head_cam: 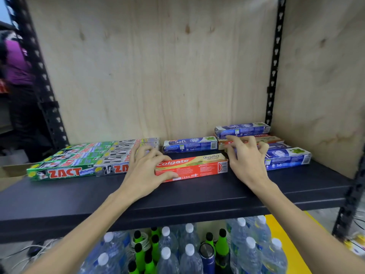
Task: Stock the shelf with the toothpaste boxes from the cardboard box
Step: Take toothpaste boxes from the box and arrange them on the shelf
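A red Colgate toothpaste box (197, 167) lies flat near the middle of the dark shelf (177, 196). My left hand (147, 169) grips its left end, thumb on the front face and fingers over the top. My right hand (246, 157) hovers at its right end with fingers spread and curled, holding nothing. Green and grey Zact boxes (79, 165) lie in rows at the left. Blue Safi boxes (190, 144) lie behind and to the right, with one Safi box (243, 129) stacked on top at the back right. The cardboard box is not in view.
A plywood back panel (158, 66) and side panel close off the shelf. Black slotted uprights (274, 62) stand at both sides. Below the shelf stand several water bottles (189, 252) and green bottles (150, 260). A person in purple (15, 62) is at the far left.
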A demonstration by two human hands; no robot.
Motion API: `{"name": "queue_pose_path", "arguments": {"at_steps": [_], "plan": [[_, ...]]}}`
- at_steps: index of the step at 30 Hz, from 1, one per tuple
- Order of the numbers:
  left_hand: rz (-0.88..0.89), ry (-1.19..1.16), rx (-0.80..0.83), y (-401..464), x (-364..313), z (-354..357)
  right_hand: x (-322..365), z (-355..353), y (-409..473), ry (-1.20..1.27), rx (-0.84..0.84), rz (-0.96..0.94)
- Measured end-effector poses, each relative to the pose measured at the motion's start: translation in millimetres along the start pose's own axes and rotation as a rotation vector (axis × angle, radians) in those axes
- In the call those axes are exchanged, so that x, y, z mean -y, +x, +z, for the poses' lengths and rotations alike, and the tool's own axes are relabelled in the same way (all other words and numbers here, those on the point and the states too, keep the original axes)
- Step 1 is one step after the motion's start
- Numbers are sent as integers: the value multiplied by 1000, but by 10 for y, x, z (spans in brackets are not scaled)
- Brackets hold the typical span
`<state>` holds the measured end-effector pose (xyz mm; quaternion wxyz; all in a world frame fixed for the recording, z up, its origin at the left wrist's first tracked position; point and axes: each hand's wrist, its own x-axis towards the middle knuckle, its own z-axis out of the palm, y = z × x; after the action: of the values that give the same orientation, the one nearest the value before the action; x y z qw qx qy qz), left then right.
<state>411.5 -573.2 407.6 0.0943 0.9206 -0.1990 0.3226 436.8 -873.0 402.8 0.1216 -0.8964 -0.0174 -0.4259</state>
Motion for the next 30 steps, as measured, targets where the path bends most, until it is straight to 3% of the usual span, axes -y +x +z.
{"name": "queue_pose_path", "arguments": {"at_steps": [5,12,18,22,30], "plan": [[16,-97,86,-34,93,-74,-6,-79,20,217,-41,19],[-142,-303,72,601,320,-103,15,76,614,109,94,-177],[-104,-194,314,1325,470,177,77,469,1139,6,375,-354],[-178,-231,502,1524,594,442,62,628,1260,-156,487,-377],[-173,-211,344,1557,875,606,81,919,1400,-160,438,-421]]}}
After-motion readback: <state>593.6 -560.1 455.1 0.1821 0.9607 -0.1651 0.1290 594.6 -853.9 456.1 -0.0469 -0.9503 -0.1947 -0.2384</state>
